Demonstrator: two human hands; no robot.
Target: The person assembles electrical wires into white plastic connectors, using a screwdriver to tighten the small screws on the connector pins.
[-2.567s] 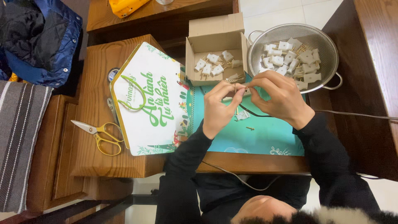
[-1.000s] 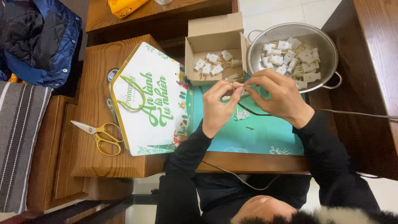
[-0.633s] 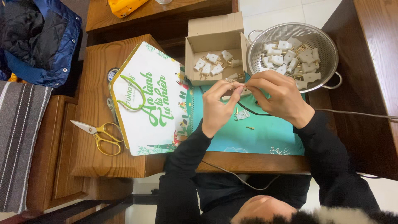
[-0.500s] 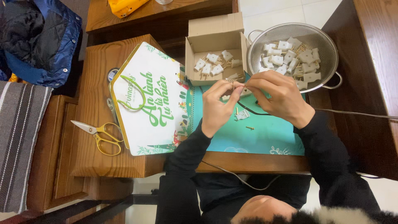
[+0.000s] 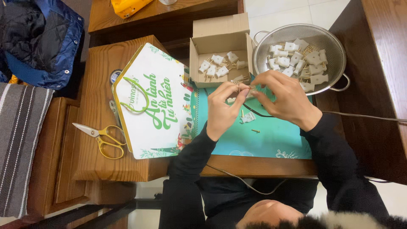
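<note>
Above the far edge of the teal mat [image 5: 271, 140], your left hand [image 5: 224, 110] and right hand [image 5: 284, 99] meet, fingertips pinched together on a small plug part [image 5: 246, 88] with thin wires at its end; a dark cord [image 5: 360, 116] trails from it toward the right edge of the table. Exact seating of the wires cannot be told, as fingers cover them. Judgement: hold the part steady with the left pinch, work with the right only, and keep the cord slack. One white piece [image 5: 248, 117] and a small screw [image 5: 255, 131] lie on the mat just below your hands. Cardboard box [image 5: 218, 29] and metal colander [image 5: 326, 42] of white plugs sit along the far edge; scissors [image 5: 99, 138] lie well apart, left.
</note>
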